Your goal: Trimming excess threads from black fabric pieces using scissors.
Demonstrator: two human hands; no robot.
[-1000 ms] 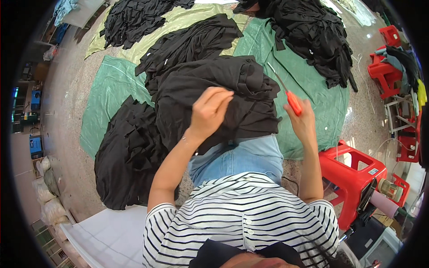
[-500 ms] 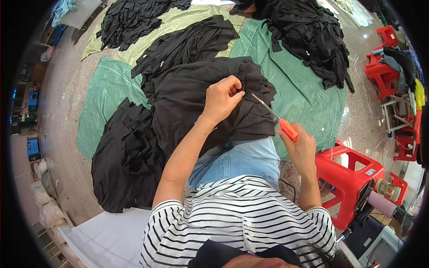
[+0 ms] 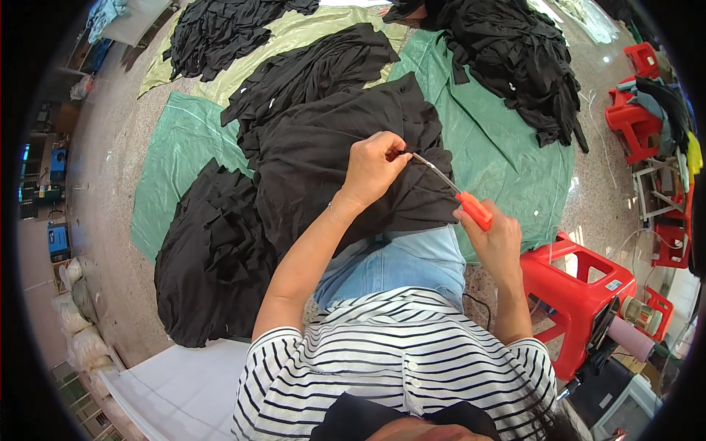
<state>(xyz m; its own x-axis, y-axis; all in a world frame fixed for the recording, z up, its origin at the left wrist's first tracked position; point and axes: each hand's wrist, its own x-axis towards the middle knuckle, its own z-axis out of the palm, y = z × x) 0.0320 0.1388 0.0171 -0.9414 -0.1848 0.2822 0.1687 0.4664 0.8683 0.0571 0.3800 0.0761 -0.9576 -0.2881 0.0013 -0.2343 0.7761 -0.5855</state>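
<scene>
Head view: left hand (image 3: 373, 165) pinched shut on a fold of black cloth (image 3: 331, 147) draped over the lap. Right hand (image 3: 496, 239) closed round the orange handle of a pair of snips (image 3: 450, 187), metal tip touching the cloth at the left fingertips. Hands near each other, not touching. Green sheet (image 3: 507, 147) spread on the floor beneath. Heaps of black cloth pieces (image 3: 213, 257) left and far right. Red stool (image 3: 577, 287) near right, small pale label on its top.
</scene>
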